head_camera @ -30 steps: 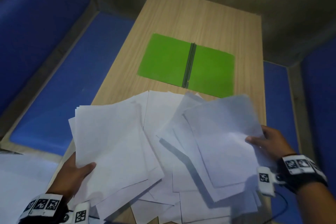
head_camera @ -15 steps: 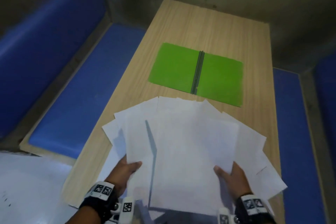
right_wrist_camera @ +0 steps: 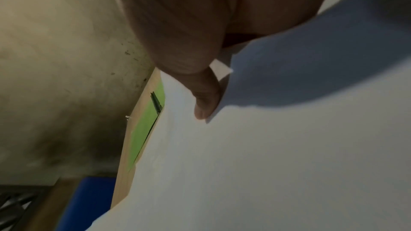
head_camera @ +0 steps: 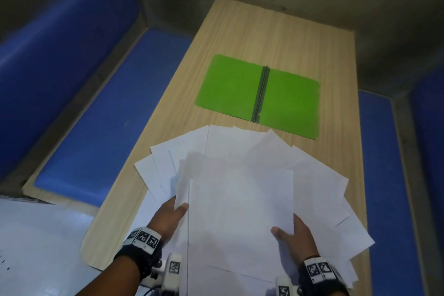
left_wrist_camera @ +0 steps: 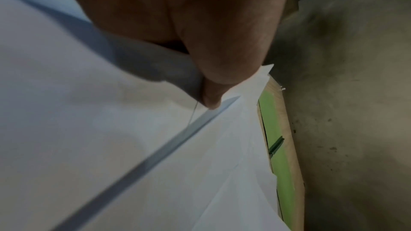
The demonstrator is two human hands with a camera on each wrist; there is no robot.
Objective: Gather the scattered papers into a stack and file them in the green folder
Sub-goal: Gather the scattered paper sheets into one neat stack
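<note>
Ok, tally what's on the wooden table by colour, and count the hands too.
Green open folder: 1
White paper sheets, fanned and overlapping: 1 pile, sheets uncountable
Hands, left and right, both gripping the paper: 2
Total: 4

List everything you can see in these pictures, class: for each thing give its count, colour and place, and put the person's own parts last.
papers: many, count unclear, white, fanned in a loose overlapping pile on the near half of the table
green folder: one, bright green with a dark spine, lying open and flat beyond the papers
table: one, light wood, running away from the viewer
benches: blue padded seats on both sides of the table
wrist bands: two, black with black-and-white markers
left hand: one, holds the pile's left edge
right hand: one, holds the pile's right edge
</note>
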